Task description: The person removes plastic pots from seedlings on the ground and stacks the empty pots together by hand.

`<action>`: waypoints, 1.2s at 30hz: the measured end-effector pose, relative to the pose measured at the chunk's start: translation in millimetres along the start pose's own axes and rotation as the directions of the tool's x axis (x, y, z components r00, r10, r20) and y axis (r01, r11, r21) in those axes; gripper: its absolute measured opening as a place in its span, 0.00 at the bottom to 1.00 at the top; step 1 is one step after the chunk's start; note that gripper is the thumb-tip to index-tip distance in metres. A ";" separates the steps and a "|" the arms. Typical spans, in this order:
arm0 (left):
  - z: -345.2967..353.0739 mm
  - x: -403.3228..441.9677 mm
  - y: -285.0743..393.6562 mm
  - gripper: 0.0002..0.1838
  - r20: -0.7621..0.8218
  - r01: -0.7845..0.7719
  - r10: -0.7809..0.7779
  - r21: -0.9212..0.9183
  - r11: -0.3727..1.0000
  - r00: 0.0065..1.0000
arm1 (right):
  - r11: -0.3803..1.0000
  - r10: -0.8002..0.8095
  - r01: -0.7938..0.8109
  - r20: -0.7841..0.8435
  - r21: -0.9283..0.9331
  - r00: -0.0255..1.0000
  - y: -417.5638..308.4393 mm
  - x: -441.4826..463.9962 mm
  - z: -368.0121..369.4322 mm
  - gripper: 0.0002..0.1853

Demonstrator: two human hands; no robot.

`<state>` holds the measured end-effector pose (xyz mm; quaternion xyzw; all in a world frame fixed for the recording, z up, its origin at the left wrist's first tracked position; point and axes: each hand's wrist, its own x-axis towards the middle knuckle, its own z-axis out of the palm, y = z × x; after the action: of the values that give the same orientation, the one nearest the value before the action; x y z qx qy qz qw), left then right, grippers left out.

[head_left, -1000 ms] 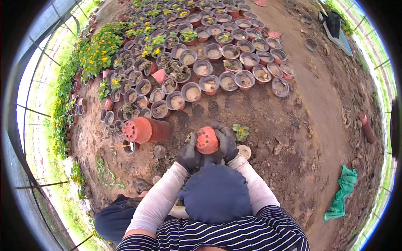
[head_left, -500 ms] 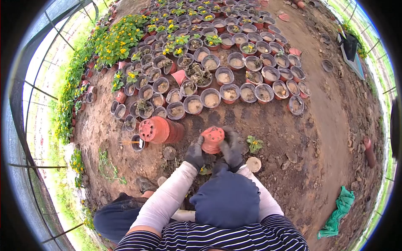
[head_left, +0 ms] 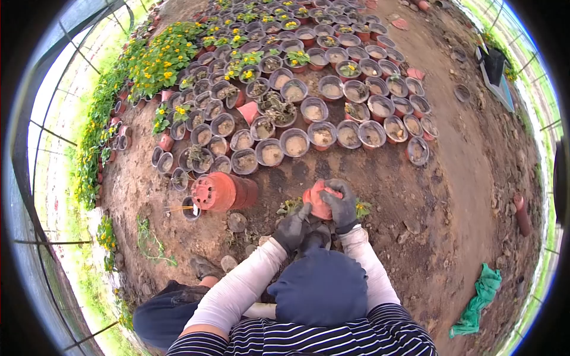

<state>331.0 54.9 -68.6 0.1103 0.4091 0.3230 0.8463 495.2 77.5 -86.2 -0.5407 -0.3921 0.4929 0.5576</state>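
Observation:
In the middle of the head view, my right hand (head_left: 341, 206), in a dark glove, grips a red plastic plant pot (head_left: 319, 202) from the right and over its top. The pot is tilted, and its opening is hidden. My left hand (head_left: 292, 229), also gloved, is closed just below the pot's left side, fingertips close to its edge; what lies in those fingers is hidden. To the left a stack of red pots (head_left: 222, 193) lies on its side, drainage holes showing. Small green plants show on the soil either side of the held pot, one a leafy seedling (head_left: 363, 209).
Rows of soil-filled pots (head_left: 295, 143) cover the ground ahead, with yellow-flowered plants (head_left: 163, 56) at the far left. A dark pot (head_left: 191, 207) holding thin sticks stands beside the stack. Green cloth (head_left: 478, 299) lies at the lower right. Another person's knee (head_left: 163, 314) is at lower left.
The pot has shifted right and tilted, its holed base no longer facing me. My right hand has wrapped over it, while my left hand has dropped lower. A plant now shows left of the pot.

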 end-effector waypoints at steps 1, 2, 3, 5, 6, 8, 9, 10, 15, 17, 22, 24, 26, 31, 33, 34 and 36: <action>0.6 1.8 -0.7 0.27 -0.030 -0.001 0.002 0.032 0.999 1.000 | 1.000 0.013 -0.012 -0.060 0.013 0.998 -8.0 1.3 -4.0 0.13; 0.3 2.1 -1.2 0.27 -0.062 0.007 -0.003 0.059 0.998 0.998 | 0.999 0.025 -0.022 -0.120 0.026 0.992 -17.1 3.3 -6.8 0.13; 0.6 2.4 -1.2 0.27 -0.086 0.009 -0.002 0.076 0.997 0.996 | 0.999 0.034 -0.027 -0.179 0.041 0.983 -23.5 7.3 -8.7 0.14; 2.0 3.2 2.0 0.27 -0.130 0.012 0.001 0.095 0.995 0.991 | 0.914 -0.163 0.120 -0.080 -0.388 0.983 -21.8 20.9 -23.4 0.16; 0.5 -0.4 2.9 0.26 -0.156 0.017 -0.001 0.096 0.995 0.988 | 0.685 -0.189 0.213 0.112 -0.696 0.975 -14.1 27.1 -41.3 0.17; -1.6 -0.4 0.7 0.26 -0.188 -0.011 0.035 0.126 0.992 0.982 | 0.306 -0.177 0.379 0.339 -0.873 0.924 -10.9 28.3 -61.1 0.19; 0.0 6.7 8.2 0.26 -0.179 -0.012 0.036 0.131 0.991 0.983 | 0.426 -0.301 0.348 0.232 -0.835 0.925 -20.9 33.2 -60.4 0.19; 1.6 8.3 10.2 0.27 -0.186 -0.003 0.025 0.119 0.993 0.982 | 0.541 -0.386 0.328 0.118 -0.775 0.915 -37.2 31.5 -54.2 0.20; 44.5 7.8 24.6 0.34 0.205 -0.085 0.144 -0.274 0.958 0.968 | 0.936 -0.257 0.290 0.176 -0.199 0.950 -31.4 14.8 -16.3 0.23; 32.7 19.0 26.9 0.31 0.205 -0.101 0.153 -0.246 0.964 0.967 | 0.941 -0.237 0.281 0.227 -0.189 0.945 -25.1 14.7 -14.8 0.22; -1.0 26.3 31.0 0.24 0.061 -0.165 0.176 -0.156 0.974 0.982 | 0.385 -0.360 0.357 0.218 -0.851 0.907 -18.5 78.2 -110.6 0.23; -8.1 26.3 25.6 0.24 0.011 -0.199 0.200 -0.092 0.976 0.980 | 0.048 -0.323 0.044 0.026 -0.998 0.946 -24.9 95.2 -159.4 0.22; -15.6 33.4 15.4 0.24 -0.060 -0.176 0.169 -0.118 0.977 0.984 | -0.153 -0.194 -0.104 -0.073 -0.983 0.978 -27.9 106.1 -199.2 0.23; -17.7 35.0 5.1 0.23 0.054 -0.172 0.174 -0.040 0.984 0.983 | 0.078 -0.113 -0.167 -0.176 -0.983 0.978 -5.2 134.8 -259.1 0.24; -16.0 34.4 6.6 0.23 0.052 -0.189 0.190 -0.028 0.982 0.980 | 0.350 -0.289 -0.117 -0.226 -0.929 0.930 23.1 140.3 -278.4 0.23; -12.1 32.9 10.7 0.22 0.032 -0.182 0.183 -0.024 0.983 0.983 | 0.673 -0.159 -0.149 -0.338 -0.725 0.928 -6.3 128.5 -251.8 0.19; -17.3 35.2 10.4 0.22 -0.007 -0.201 0.206 0.185 0.962 0.979 | 0.938 0.001 -0.085 -0.241 -0.337 0.971 -42.6 93.1 -205.0 0.16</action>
<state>329.2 84.0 -96.8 0.2249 0.4344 0.3705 0.7896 718.7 126.7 -75.1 -0.6935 -0.3910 0.3606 0.4859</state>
